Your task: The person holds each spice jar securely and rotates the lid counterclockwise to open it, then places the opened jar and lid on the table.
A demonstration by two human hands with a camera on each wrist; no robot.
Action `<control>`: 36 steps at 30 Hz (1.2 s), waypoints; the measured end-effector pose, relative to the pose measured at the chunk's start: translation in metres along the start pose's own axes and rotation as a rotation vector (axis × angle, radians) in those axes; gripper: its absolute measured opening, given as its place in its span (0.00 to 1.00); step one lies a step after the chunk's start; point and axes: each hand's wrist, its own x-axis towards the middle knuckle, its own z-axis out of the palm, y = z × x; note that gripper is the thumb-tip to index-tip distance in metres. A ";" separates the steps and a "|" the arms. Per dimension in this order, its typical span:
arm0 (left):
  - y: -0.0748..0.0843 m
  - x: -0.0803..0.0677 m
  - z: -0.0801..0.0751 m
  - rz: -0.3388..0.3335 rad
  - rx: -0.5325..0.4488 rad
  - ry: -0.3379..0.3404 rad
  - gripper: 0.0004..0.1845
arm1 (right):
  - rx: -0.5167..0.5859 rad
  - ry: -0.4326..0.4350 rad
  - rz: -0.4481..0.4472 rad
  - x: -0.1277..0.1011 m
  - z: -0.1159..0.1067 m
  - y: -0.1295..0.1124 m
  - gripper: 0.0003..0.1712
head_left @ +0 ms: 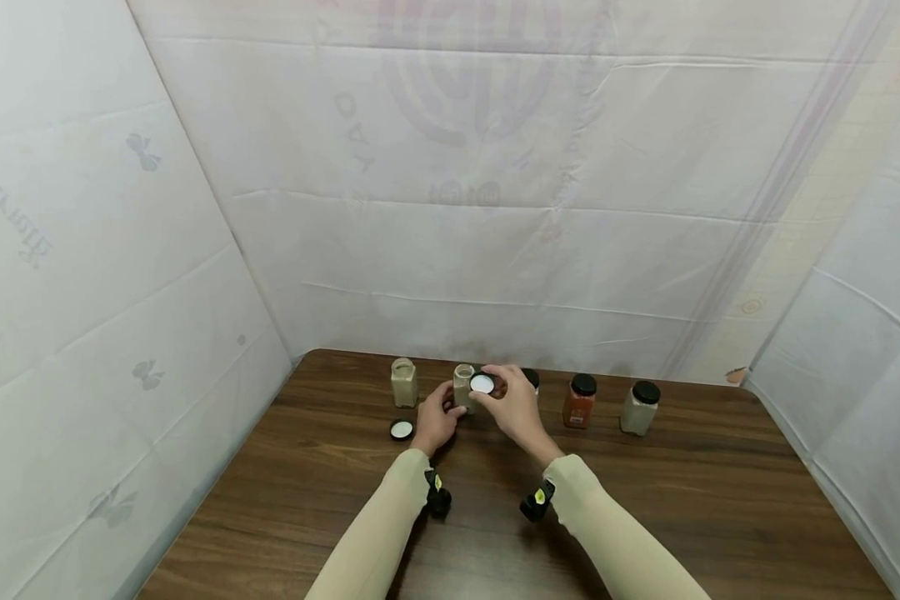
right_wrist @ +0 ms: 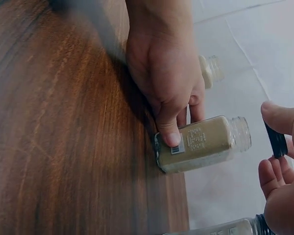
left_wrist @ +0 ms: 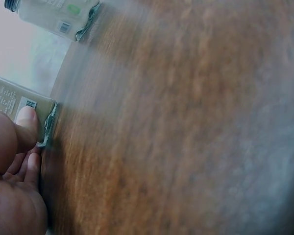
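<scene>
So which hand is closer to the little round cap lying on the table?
Left. The left hand grips an open jar right beside the loose cap. The right hand is farther off, past the jar, holding another cap.

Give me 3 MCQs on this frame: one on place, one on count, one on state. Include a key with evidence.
1. Where does the loose lid lie?
A. On the table, in front of the leftmost jar
B. On the red jar
C. At the table's right edge

2. How many jars stand in the row?
A. Three
B. Five
C. Seven

3. What state is the jar in the left hand?
A. Capped
B. Lying on its side
C. Open and upright

Key: 1 A, it lies just in front of the leftmost jar. 2 B, the head view shows five. 3 C, the right hand holds its lid off the neck.
</scene>
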 end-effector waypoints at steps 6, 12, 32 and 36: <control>0.000 0.000 -0.001 0.004 0.007 -0.003 0.27 | -0.018 -0.029 -0.004 -0.004 0.000 0.004 0.27; 0.000 0.000 -0.002 -0.003 0.006 -0.007 0.27 | -0.051 -0.088 -0.030 -0.012 0.003 0.008 0.26; -0.004 0.006 -0.001 -0.010 -0.014 -0.013 0.27 | -0.112 -0.278 -0.015 -0.023 0.008 0.013 0.25; -0.005 0.005 -0.001 -0.021 -0.021 -0.015 0.27 | -0.130 -0.310 -0.002 -0.023 0.011 0.018 0.24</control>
